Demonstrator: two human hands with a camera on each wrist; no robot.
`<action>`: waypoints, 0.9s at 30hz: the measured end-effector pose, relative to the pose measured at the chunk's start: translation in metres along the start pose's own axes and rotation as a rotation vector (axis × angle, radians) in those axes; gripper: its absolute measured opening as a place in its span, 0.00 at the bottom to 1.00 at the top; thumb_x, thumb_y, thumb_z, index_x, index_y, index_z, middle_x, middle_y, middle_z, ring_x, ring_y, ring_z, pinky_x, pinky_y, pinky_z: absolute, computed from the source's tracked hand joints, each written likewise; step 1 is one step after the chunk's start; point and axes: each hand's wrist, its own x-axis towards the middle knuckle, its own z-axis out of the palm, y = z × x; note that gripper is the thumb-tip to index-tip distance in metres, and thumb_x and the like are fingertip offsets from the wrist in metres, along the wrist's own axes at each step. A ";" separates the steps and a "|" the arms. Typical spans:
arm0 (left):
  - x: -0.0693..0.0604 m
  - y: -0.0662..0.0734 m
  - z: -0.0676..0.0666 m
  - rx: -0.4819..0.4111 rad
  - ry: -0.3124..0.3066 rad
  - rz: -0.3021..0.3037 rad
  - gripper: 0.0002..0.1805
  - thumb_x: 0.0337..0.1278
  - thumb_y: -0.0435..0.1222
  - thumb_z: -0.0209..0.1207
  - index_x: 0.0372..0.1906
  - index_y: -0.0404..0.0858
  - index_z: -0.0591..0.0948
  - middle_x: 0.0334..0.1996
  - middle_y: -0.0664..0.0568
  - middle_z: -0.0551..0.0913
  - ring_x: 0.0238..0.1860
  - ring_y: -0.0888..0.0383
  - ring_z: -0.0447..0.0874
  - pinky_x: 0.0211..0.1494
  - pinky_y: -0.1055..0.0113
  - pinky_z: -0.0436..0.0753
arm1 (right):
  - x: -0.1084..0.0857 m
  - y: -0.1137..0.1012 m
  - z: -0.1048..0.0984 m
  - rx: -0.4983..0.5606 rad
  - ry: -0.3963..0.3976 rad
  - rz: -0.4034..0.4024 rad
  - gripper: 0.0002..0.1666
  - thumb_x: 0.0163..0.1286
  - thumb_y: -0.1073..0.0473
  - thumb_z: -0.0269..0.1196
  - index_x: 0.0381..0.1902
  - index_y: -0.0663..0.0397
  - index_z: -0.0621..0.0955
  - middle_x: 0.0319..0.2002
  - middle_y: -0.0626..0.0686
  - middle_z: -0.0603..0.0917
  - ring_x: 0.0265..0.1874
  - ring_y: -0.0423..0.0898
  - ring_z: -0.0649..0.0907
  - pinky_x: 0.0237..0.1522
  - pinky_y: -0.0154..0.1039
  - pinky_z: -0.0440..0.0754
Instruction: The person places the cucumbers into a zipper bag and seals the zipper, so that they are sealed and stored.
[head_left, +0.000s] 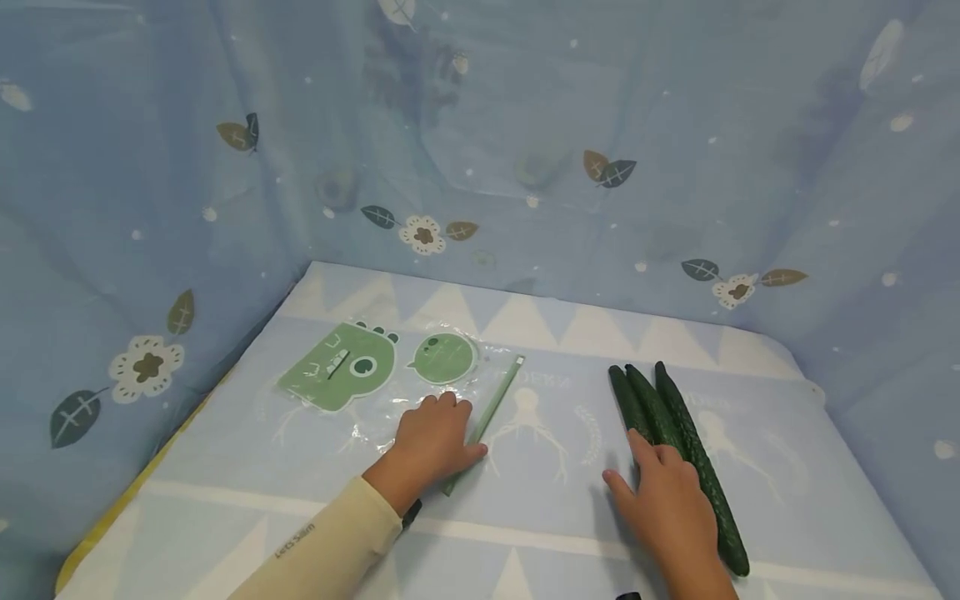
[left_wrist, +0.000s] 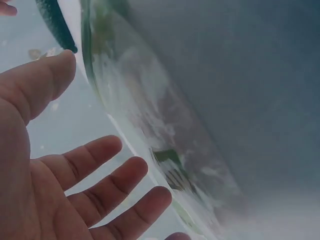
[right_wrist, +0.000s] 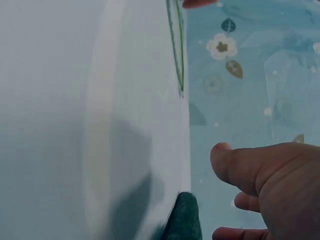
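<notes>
A clear plastic bag (head_left: 337,367) printed with a green cartoon face lies flat on the left of the table. Along its right side runs a green strip (head_left: 501,393), probably the zip edge. My left hand (head_left: 435,437) is over the bag beside this strip; the left wrist view shows its fingers (left_wrist: 120,210) spread and loosely bent, gripping nothing. Three dark green cucumbers (head_left: 686,425) lie side by side at the right. My right hand (head_left: 667,504) hovers at or just above them, thumb apart; contact is unclear. One cucumber's end (right_wrist: 184,220) shows below that hand.
A pale blue and white patterned cloth (head_left: 555,492) covers the table. Blue curtains (head_left: 525,125) with leaf and flower prints hang behind and at both sides. A yellow edge (head_left: 142,479) shows along the table's left side.
</notes>
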 end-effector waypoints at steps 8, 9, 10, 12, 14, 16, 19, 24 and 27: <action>0.007 0.004 -0.002 -0.007 -0.099 -0.030 0.25 0.56 0.54 0.67 0.45 0.37 0.83 0.34 0.47 0.79 0.38 0.49 0.79 0.41 0.50 0.82 | 0.000 0.015 0.005 -0.022 -0.058 0.109 0.39 0.64 0.43 0.72 0.64 0.62 0.76 0.55 0.71 0.77 0.44 0.65 0.83 0.37 0.62 0.82; 0.008 0.005 -0.003 -0.010 -0.119 -0.037 0.21 0.57 0.52 0.66 0.43 0.37 0.83 0.33 0.48 0.80 0.36 0.50 0.80 0.40 0.51 0.83 | 0.000 0.017 0.006 -0.024 -0.057 0.123 0.39 0.63 0.45 0.72 0.63 0.63 0.76 0.55 0.71 0.76 0.42 0.65 0.84 0.37 0.61 0.81; 0.009 0.006 -0.004 -0.012 -0.137 -0.044 0.18 0.58 0.49 0.65 0.40 0.38 0.84 0.31 0.48 0.80 0.34 0.51 0.79 0.38 0.52 0.83 | 0.000 0.017 0.006 -0.023 -0.058 0.140 0.39 0.62 0.46 0.73 0.63 0.64 0.75 0.55 0.72 0.76 0.41 0.65 0.84 0.37 0.61 0.81; 0.010 0.006 -0.005 -0.023 -0.161 -0.059 0.11 0.58 0.44 0.63 0.35 0.39 0.83 0.28 0.49 0.80 0.30 0.52 0.78 0.36 0.53 0.82 | 0.001 0.019 0.005 -0.023 -0.075 0.167 0.41 0.61 0.47 0.74 0.63 0.67 0.74 0.55 0.73 0.75 0.41 0.66 0.84 0.38 0.61 0.81; 0.011 0.005 -0.005 -0.036 -0.163 -0.073 0.08 0.57 0.41 0.61 0.32 0.40 0.82 0.27 0.50 0.81 0.28 0.53 0.77 0.34 0.53 0.81 | 0.002 0.021 0.004 -0.029 -0.101 0.181 0.43 0.61 0.48 0.74 0.64 0.70 0.72 0.56 0.75 0.74 0.44 0.69 0.83 0.41 0.62 0.80; 0.012 0.003 -0.006 -0.048 -0.148 -0.085 0.06 0.56 0.39 0.61 0.33 0.40 0.82 0.28 0.49 0.81 0.28 0.53 0.76 0.34 0.54 0.81 | 0.004 0.022 0.003 -0.033 -0.121 0.188 0.44 0.61 0.48 0.74 0.64 0.72 0.72 0.57 0.76 0.73 0.49 0.71 0.81 0.45 0.64 0.80; 0.014 0.002 -0.007 -0.068 -0.122 -0.101 0.09 0.57 0.40 0.62 0.39 0.39 0.82 0.31 0.49 0.83 0.30 0.53 0.77 0.36 0.53 0.81 | 0.006 0.021 0.002 -0.026 -0.124 0.194 0.42 0.62 0.51 0.73 0.63 0.74 0.72 0.58 0.76 0.73 0.52 0.72 0.79 0.48 0.65 0.79; 0.015 0.002 -0.010 -0.090 -0.089 -0.102 0.10 0.57 0.37 0.64 0.42 0.38 0.81 0.30 0.48 0.83 0.30 0.53 0.78 0.36 0.53 0.82 | 0.006 0.019 0.004 -0.004 -0.103 0.182 0.36 0.62 0.55 0.70 0.60 0.75 0.73 0.53 0.74 0.76 0.45 0.67 0.81 0.40 0.63 0.80; 0.015 0.002 -0.012 -0.096 -0.049 -0.097 0.07 0.60 0.36 0.63 0.39 0.38 0.80 0.27 0.49 0.82 0.26 0.53 0.78 0.32 0.55 0.81 | 0.007 0.017 0.004 0.008 -0.090 0.163 0.34 0.62 0.57 0.70 0.59 0.72 0.72 0.48 0.70 0.80 0.38 0.63 0.83 0.32 0.59 0.79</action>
